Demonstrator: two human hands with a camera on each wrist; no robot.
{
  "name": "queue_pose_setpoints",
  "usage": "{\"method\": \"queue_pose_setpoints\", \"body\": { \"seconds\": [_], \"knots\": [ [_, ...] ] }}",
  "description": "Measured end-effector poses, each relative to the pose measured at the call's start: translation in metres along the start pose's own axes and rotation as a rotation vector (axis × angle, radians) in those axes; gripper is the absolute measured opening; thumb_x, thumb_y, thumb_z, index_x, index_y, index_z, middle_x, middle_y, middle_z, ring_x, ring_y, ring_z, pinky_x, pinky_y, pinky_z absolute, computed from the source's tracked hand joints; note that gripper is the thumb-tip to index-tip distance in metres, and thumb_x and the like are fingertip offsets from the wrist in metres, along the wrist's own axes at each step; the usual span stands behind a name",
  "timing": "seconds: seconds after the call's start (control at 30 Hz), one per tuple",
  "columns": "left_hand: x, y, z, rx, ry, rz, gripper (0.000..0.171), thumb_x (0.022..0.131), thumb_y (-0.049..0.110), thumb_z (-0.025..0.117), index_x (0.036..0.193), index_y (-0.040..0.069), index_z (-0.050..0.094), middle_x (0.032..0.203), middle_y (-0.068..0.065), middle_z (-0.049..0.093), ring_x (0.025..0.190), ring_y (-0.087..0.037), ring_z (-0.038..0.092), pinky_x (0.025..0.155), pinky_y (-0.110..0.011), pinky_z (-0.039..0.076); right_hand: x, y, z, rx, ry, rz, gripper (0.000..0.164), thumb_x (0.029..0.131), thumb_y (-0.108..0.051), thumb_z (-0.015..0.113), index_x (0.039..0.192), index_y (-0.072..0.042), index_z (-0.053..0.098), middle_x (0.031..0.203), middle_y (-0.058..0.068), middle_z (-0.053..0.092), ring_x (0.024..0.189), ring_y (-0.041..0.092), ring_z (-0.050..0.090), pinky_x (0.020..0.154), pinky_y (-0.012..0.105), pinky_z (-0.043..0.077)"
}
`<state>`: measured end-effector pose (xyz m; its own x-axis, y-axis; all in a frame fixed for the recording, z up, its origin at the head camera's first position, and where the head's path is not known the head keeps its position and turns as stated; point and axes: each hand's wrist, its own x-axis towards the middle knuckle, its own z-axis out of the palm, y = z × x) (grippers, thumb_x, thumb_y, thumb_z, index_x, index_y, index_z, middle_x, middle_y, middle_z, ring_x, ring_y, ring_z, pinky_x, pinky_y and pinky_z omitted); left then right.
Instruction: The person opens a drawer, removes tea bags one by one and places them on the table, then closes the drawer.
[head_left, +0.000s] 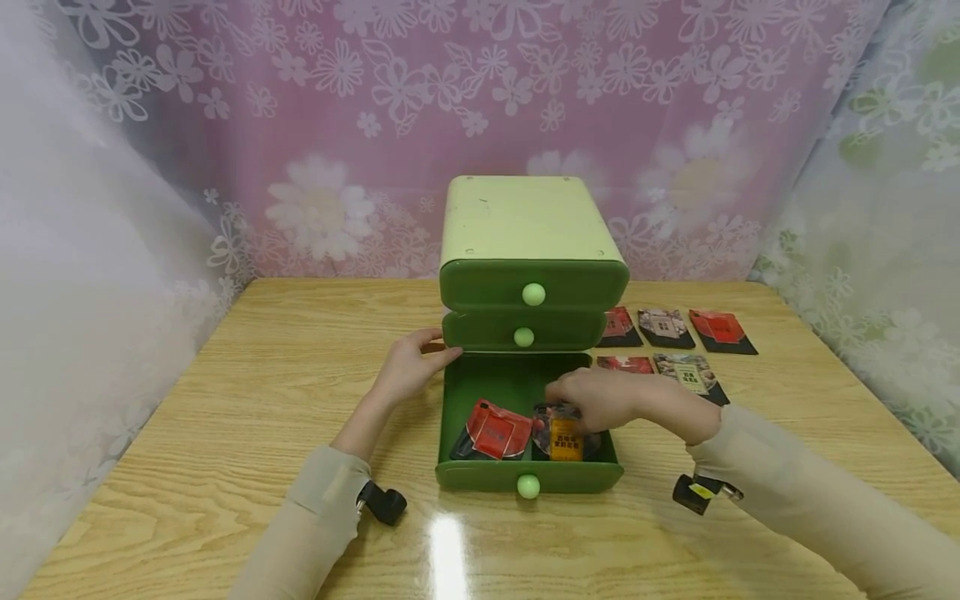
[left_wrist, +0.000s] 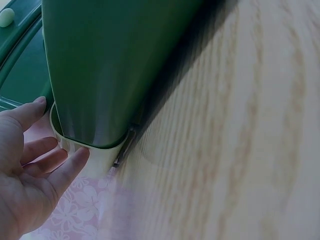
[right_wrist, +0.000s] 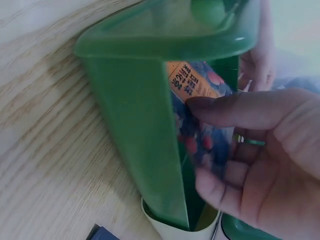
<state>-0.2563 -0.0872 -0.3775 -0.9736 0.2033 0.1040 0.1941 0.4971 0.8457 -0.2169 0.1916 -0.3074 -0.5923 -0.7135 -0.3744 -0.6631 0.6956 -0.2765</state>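
A small cabinet with a cream shell and green drawers stands on the table. Its bottom drawer is pulled out. In the drawer's right half, my right hand pinches a dark, flower-patterned packet with an orange label. The right wrist view shows the thumb across the front of this packet. To its left a red packet lies in the drawer. My left hand touches the cabinet's left side beside the middle drawer, thumb toward the front and fingers extended along the shell.
Several flat packets lie on the table right of the cabinet, among them a red one, a pinkish one and one with a pale green label. A floral curtain hangs behind the wooden table.
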Motion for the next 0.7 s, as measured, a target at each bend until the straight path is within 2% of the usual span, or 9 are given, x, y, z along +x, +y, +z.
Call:
{"method": "queue_pose_setpoints", "body": {
  "seconds": [0.07,0.2,0.27,0.37,0.53,0.7],
  "knots": [
    [0.0,-0.001,0.0,-0.002,-0.002,0.0,0.05,0.088,0.035,0.064,0.129,0.008,0.055,0.131,-0.01,0.055,0.117,-0.027,0.054,0.094,-0.042,0.047,-0.004,-0.002,-0.001,0.032,-0.005,-0.018,0.024,0.083,0.001,0.063,0.104,-0.009,0.059,0.092,-0.001,0.059,0.077,0.013,0.053,0.066,0.029,0.046],
    [0.0,-0.002,0.001,-0.008,-0.007,-0.003,0.05,0.088,0.036,0.064,0.129,0.009,0.056,0.132,-0.011,0.054,0.118,-0.028,0.053,0.094,-0.043,0.047,-0.01,-0.002,-0.001,0.126,0.019,-0.061,0.019,0.081,0.003,0.062,0.095,-0.011,0.059,0.077,-0.006,0.051,0.063,0.007,0.04,0.056,0.024,0.033],
    [0.0,-0.002,0.002,-0.009,-0.009,-0.002,0.05,0.088,0.036,0.064,0.129,0.009,0.056,0.132,-0.011,0.053,0.119,-0.029,0.053,0.095,-0.043,0.046,-0.012,0.0,0.001,0.18,0.06,-0.077,0.015,0.081,0.0,0.063,0.089,-0.012,0.059,0.073,-0.006,0.048,0.061,0.006,0.036,0.054,0.024,0.031],
    [0.001,-0.002,0.003,-0.01,-0.013,-0.001,0.05,0.088,0.036,0.064,0.129,0.009,0.055,0.133,-0.011,0.053,0.119,-0.029,0.053,0.094,-0.043,0.047,-0.017,0.004,0.003,0.247,0.157,-0.076,0.007,0.083,-0.01,0.067,0.087,-0.014,0.062,0.075,-0.008,0.052,0.062,0.006,0.041,0.054,0.022,0.036],
    [0.001,-0.002,0.004,-0.014,-0.019,-0.001,0.05,0.088,0.035,0.064,0.129,0.008,0.055,0.132,-0.012,0.054,0.119,-0.029,0.053,0.094,-0.044,0.047,-0.029,0.012,0.002,0.413,0.328,-0.007,0.014,0.086,-0.018,0.067,0.097,-0.009,0.066,0.083,-0.001,0.058,0.065,0.011,0.049,0.056,0.024,0.044],
    [0.0,-0.001,0.004,-0.022,-0.02,-0.003,0.05,0.088,0.036,0.064,0.129,0.008,0.055,0.132,-0.012,0.054,0.119,-0.03,0.052,0.094,-0.044,0.046,-0.047,0.018,-0.003,0.61,0.411,0.104,0.027,0.089,-0.018,0.065,0.109,0.0,0.061,0.089,0.007,0.061,0.07,0.015,0.053,0.061,0.027,0.048]
  ]
}}
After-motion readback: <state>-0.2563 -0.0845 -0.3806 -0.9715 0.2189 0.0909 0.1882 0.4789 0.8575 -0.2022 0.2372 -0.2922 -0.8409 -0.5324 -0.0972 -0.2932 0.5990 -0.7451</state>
